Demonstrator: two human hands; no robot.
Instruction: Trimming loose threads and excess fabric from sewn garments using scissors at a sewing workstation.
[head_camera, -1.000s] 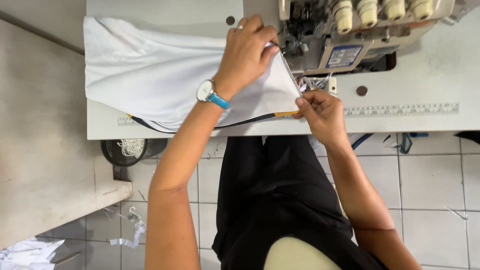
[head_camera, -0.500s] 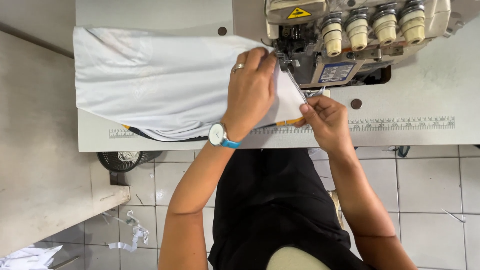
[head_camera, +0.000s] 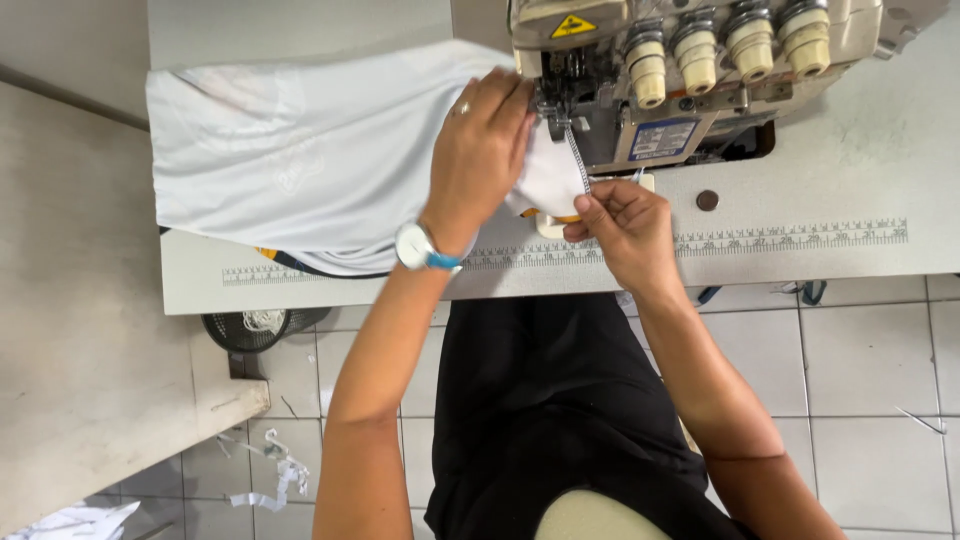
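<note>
Far to the left of the left hand, a pale, rough-looking side surface (head_camera: 80, 330) runs out of frame, with white fabric scraps (head_camera: 270, 475) on the tiled floor (head_camera: 870, 380) below it and a dark mesh bin (head_camera: 255, 328) tucked under the desk (head_camera: 800, 255). The white garment (head_camera: 300, 160) spreads out leftward from the left hand: soft, thin cloth, lightly creased, with a faint printed pattern and a dark, yellow-touched edge peeking out at its lower fold.

The left hand (head_camera: 480, 150) lies flat, palm down, on the cloth, fingers spread toward the machine; a ring sits on 1 finger and a wristwatch (head_camera: 418, 246) with a white face and blue strap circles the wrist. What the palm covers is hidden.

Just right of it, the right hand (head_camera: 620, 225) pinches a narrow chain of stitched thread (head_camera: 578, 160) between thumb and fingertips, close to the garment's bunched corner. Above both hands stands the overlock sewing machine (head_camera: 700, 80), hard beige metal with 4 cream tension knobs; its top is cut off, and the needle area is too shadowed to read. A printed ruler strip (head_camera: 780, 238) runs along the smooth desk to the right.
</note>
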